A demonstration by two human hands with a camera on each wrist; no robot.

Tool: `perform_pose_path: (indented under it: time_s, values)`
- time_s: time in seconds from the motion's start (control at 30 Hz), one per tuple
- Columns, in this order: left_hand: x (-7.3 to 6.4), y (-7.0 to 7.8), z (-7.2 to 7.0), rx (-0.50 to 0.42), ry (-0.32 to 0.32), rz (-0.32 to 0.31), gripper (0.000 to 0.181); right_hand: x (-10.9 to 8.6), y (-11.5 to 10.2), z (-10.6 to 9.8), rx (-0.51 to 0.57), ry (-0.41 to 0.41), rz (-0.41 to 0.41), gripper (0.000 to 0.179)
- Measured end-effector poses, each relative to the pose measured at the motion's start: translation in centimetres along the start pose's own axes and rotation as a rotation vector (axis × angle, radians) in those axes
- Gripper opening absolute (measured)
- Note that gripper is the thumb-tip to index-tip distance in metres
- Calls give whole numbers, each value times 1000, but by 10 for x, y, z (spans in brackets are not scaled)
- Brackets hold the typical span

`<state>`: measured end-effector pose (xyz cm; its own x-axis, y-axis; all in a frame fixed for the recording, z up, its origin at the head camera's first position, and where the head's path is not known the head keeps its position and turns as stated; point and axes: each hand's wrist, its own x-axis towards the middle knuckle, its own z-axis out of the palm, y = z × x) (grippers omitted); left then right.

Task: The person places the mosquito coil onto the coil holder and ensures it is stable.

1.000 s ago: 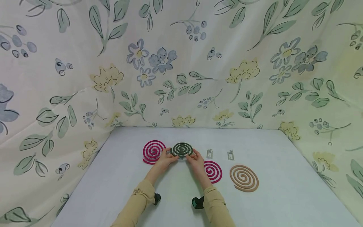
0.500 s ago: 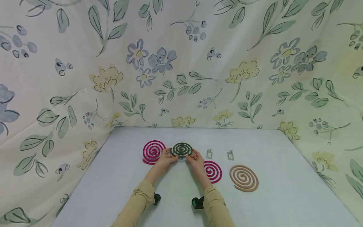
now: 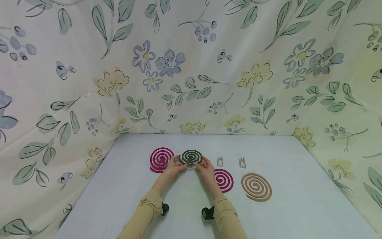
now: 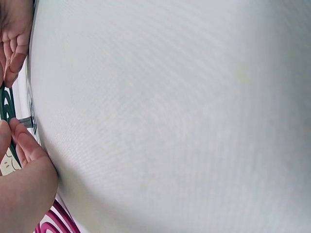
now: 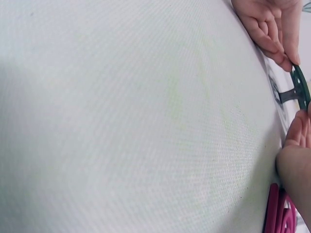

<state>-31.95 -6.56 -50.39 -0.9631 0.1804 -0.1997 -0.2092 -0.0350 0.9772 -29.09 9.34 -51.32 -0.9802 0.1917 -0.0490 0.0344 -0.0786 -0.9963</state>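
A dark green mosquito coil (image 3: 191, 157) is held level between both hands at the middle of the table. My left hand (image 3: 172, 170) pinches its left edge, thumb above and fingers below. At the right edge, my right hand (image 3: 207, 171) grips it in a similar way. Beneath the coil a metal stand (image 5: 287, 95) rises from the table and meets its underside, as the right wrist view shows. A magenta mosquito coil (image 3: 161, 159) is just left of my left hand, with something grey under its centre. Another magenta coil (image 3: 220, 180) lies partly hidden behind my right wrist.
To the right lies a tan mosquito coil (image 3: 255, 186) on the white table (image 3: 310, 192). Two flat metal stands (image 3: 220, 165) rest behind the right-hand coils. A floral cloth (image 3: 209, 73) hangs along the back and sides. Dark wrist cameras (image 3: 208, 213) sit under the sleeves.
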Motion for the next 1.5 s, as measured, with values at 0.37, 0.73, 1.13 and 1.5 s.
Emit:
perform_pose_path:
  time_s: [0.37,0.73,1.13,1.5]
  values:
    - [5,-6,-2,9,9,13,69,3,3,1,-14,9,1,54]
    - [1,-3,0,-28,-1,10,66,1,0,0,-16,-11,5,55]
    - [1,-3,0,-27,24,1,64,1,-1,0,-16,-4,7,55]
    - [-1,-2,0,-13,11,-10,66,-1,-1,-1,-26,-10,-7,55]
